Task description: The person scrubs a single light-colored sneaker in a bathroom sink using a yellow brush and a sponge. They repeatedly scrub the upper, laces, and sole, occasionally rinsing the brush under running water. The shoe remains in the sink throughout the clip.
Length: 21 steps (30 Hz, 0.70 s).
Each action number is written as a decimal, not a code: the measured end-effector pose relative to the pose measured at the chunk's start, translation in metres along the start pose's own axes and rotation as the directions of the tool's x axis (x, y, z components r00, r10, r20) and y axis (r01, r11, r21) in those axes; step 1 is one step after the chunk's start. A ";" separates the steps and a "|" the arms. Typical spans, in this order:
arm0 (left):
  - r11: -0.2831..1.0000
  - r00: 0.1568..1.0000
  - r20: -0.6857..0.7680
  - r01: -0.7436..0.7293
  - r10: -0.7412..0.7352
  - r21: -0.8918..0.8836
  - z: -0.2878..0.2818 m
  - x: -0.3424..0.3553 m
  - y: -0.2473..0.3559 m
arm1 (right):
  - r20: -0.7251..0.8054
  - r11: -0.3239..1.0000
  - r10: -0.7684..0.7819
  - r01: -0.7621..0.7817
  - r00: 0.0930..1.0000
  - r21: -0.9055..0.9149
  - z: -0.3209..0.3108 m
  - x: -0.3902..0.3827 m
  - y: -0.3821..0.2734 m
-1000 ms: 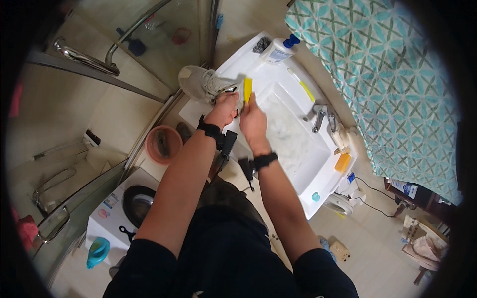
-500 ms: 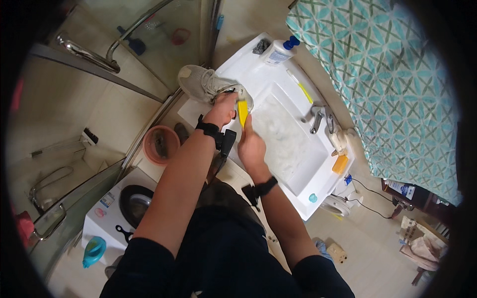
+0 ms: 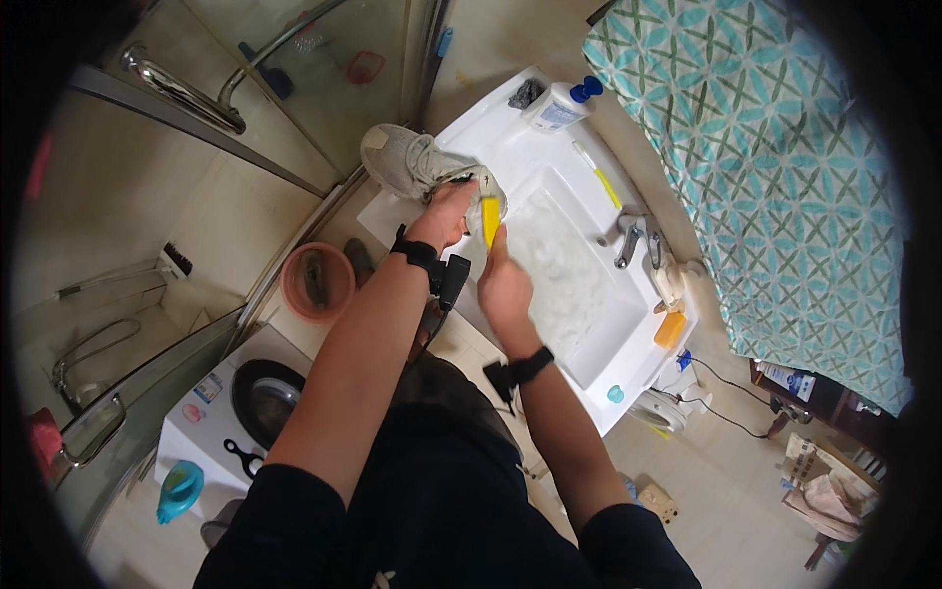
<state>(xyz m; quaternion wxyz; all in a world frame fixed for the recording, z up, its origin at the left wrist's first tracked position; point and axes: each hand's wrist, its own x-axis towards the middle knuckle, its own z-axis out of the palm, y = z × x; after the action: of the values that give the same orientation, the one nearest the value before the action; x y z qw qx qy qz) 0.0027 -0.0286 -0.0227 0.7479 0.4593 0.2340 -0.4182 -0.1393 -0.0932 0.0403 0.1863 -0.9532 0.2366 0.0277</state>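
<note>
A pale grey lace-up sneaker (image 3: 400, 162) lies tilted over the left rim of the white sink (image 3: 459, 126), its toe pointing left. My left hand (image 3: 449, 218) is closed on the sneaker near its opening and heel. In my right hand (image 3: 505, 294), a yellow brush (image 3: 490, 222) is gripped by its lower end, its upper end against the sneaker's heel. Its bristles cannot be made out. Cloudy, foamy water (image 3: 559, 270) fills the basin right beside my right hand.
On the sink's rim are a white pump bottle (image 3: 559, 106), a yellow-and-white toothbrush (image 3: 597, 175), a faucet (image 3: 629, 240) and an orange soap bar (image 3: 670, 331). A pink bucket (image 3: 319, 283) and a washing machine (image 3: 211, 393) stand at left. A patterned curtain (image 3: 756, 177) hangs at right.
The brush and my right hand have shifted slightly right in the picture, along with the sneaker and my left hand. The whole view has moved a little; both grips stay the same.
</note>
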 end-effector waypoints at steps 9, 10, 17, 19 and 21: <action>0.986 0.991 -0.126 0.070 -0.050 0.154 -0.001 0.011 -0.003 | 0.023 1.000 0.007 -0.007 1.000 0.014 -0.002 0.008 -0.004; 0.996 0.996 -0.076 0.060 -0.055 0.068 -0.002 0.012 -0.005 | 0.023 1.000 0.004 -0.004 1.000 0.021 -0.003 0.006 -0.005; 0.992 0.995 -0.038 0.096 -0.093 0.079 -0.005 0.012 0.003 | -0.145 0.995 -0.010 0.024 0.989 0.097 -0.005 0.028 -0.012; 0.993 0.995 -0.063 0.081 -0.076 0.086 0.000 0.008 0.004 | -0.004 1.000 0.014 -0.014 1.000 0.016 -0.008 0.017 -0.011; 0.997 0.996 -0.086 0.024 -0.018 0.068 0.003 0.000 0.001 | 0.044 1.000 0.015 -0.014 0.999 -0.007 -0.008 0.011 -0.009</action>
<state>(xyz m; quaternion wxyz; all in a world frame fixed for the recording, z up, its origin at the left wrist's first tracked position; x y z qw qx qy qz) 0.0031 -0.0312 -0.0207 0.7164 0.4998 0.2560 -0.4141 -0.1252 -0.0935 0.0489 0.1879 -0.9512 0.2393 0.0509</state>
